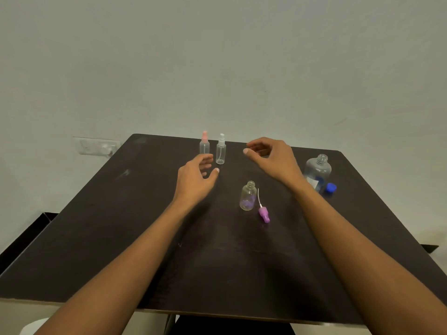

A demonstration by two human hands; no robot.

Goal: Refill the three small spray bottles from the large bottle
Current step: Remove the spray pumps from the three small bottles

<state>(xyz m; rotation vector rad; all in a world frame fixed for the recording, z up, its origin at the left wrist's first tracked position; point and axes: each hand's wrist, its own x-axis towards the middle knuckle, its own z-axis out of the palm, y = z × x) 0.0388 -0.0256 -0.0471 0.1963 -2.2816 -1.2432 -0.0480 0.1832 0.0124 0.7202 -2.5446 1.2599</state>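
Two small clear spray bottles stand at the table's far edge: one with a pink top (pixel 204 143) and one with a white top (pixel 221 149). A third small bottle (pixel 248 196) stands uncapped mid-table, and its purple spray head (pixel 263 213) lies just to its right. The large clear bottle (pixel 317 170) stands open at the right, its blue cap (pixel 330 188) beside it. My left hand (pixel 197 180) hovers just in front of the pink-topped bottle, fingers loosely curled, holding nothing. My right hand (pixel 271 157) hovers right of the white-topped bottle, also empty.
The dark table (pixel 145 238) meets a pale wall at its far edge. A white wall socket (pixel 98 146) sits beyond the table's far left corner. Both forearms stretch across the table's middle.
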